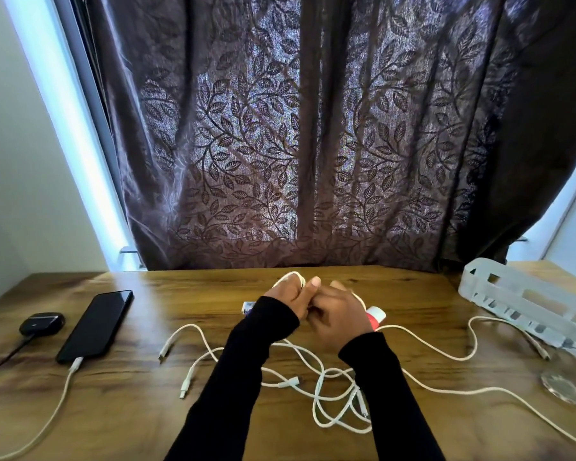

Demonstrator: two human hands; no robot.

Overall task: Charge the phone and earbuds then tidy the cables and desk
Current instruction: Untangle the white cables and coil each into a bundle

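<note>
A black phone (95, 326) lies at the left of the wooden desk (130, 410) with a white cable (52, 417) plugged into its near end. Left of it sits a dark earbuds case (42, 323) with a thin black cable (5, 359) attached. At the desk's middle, my left hand (288, 296) has a white cable loop (293, 277) wound round its fingers. My right hand (338, 316) meets it and grips the same cable. Below my arms, several loose white cables (316, 390) lie tangled.
A translucent white organizer tray (526, 302) stands at the right back. A red-and-white tube (376, 317) lies behind my right hand, a small white box (248, 307) behind my left. A clear round coaster (561, 389) sits at the right. A dark curtain (313, 144) hangs behind.
</note>
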